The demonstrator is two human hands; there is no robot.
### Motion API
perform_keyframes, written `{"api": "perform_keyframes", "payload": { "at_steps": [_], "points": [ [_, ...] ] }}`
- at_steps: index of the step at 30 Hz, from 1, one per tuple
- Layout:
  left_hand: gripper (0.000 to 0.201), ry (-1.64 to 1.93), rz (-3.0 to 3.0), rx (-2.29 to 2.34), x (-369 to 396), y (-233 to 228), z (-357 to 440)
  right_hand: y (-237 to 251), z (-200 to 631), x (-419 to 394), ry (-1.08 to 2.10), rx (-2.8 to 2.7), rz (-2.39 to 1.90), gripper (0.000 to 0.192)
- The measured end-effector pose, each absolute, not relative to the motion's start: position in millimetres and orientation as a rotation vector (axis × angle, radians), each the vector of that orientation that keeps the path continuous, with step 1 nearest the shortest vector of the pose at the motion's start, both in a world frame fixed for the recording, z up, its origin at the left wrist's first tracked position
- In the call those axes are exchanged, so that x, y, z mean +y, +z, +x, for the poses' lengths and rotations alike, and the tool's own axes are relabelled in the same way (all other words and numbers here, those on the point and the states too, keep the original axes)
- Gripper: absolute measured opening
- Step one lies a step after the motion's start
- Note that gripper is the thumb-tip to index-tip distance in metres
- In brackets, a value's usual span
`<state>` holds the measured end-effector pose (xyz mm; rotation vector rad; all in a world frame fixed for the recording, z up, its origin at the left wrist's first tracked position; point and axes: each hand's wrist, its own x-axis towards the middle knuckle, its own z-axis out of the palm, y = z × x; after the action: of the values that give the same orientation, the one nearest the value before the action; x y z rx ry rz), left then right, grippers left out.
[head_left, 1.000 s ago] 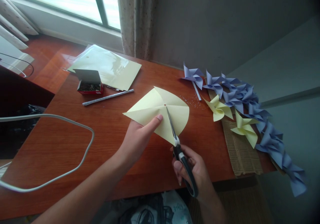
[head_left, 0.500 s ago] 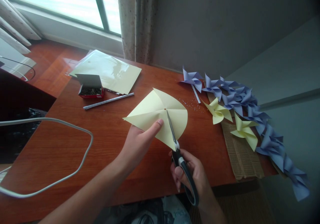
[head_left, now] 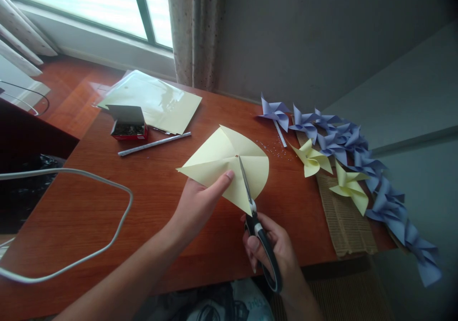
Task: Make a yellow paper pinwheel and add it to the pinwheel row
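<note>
A square of pale yellow paper (head_left: 214, 154), creased along its diagonals and with a small hole near its centre, is pinched in my left hand (head_left: 203, 199), thumb on top and fingers hidden beneath. My right hand (head_left: 274, 244) grips black-handled scissors (head_left: 255, 225) through the loops. Their blades lie along the crease toward the near corner, tips close to the central hole. On the right of the table lie two yellow paper pinwheels (head_left: 348, 187) and several bluish-purple pinwheels (head_left: 334, 147), one of them on a white stick (head_left: 280, 134).
A red box with its lid up (head_left: 129, 129), holding small dark bits, stands beside a rolled paper stick (head_left: 153, 144). Behind are yellow sheets in a clear sleeve (head_left: 157, 97). A white cable (head_left: 123, 221) loops at left. Corrugated cardboard (head_left: 345, 225) lies under some pinwheels.
Almost nothing differs. The view has shifted very slightly; the paper and scissors keep the same position against each other.
</note>
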<state>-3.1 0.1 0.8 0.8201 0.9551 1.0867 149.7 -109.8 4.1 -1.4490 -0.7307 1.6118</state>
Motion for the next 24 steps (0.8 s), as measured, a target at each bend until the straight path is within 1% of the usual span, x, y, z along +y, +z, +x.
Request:
{"api": "perform_keyframes", "payload": {
  "at_steps": [10,18,24],
  "points": [
    [0.04,1.104,0.824,0.933,-0.1,-1.5,-1.7,4.7,147.8,-109.3,1.59,-0.747,-1.485,0.053],
    [0.037,1.102,0.824,0.948,-0.4,-2.0,-2.5,5.2,147.8,-110.1,1.618,-0.712,-1.458,0.051],
    [0.035,1.133,0.816,0.964,0.8,-0.9,-3.1,2.4,149.5,-111.3,1.682,-0.688,-1.412,0.057]
  ]
}}
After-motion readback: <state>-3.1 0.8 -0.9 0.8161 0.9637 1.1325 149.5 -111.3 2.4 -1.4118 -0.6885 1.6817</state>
